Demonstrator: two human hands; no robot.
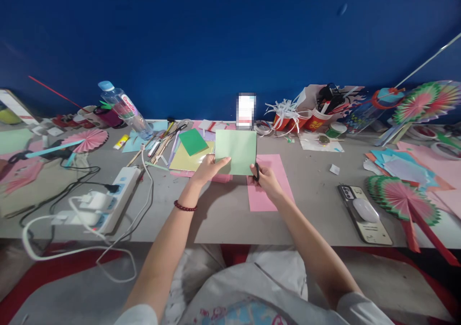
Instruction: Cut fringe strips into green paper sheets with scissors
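A pale green sheet of paper [236, 150] is held up above the table in front of me. My left hand [209, 167] grips its left edge, thumb on the near face. At the lower right corner of the sheet, my right hand [264, 177] is closed on black-handled scissors [257, 171]; its thumb is by the paper's edge. The scissor blades are hidden behind the sheet. Below my right hand a pink sheet [272, 198] lies flat on the table. To the left are a yellow sheet [187, 161] and a green card [193, 142] on a stack of papers.
A white power strip [120, 195] with cables sits to the left. A tilted plastic bottle [126, 106] stands behind it. At right lie a phone [370, 229] with a white mouse [365, 210] and a folded paper fan [406, 200]. Red paper cups [319, 120] stand at the back.
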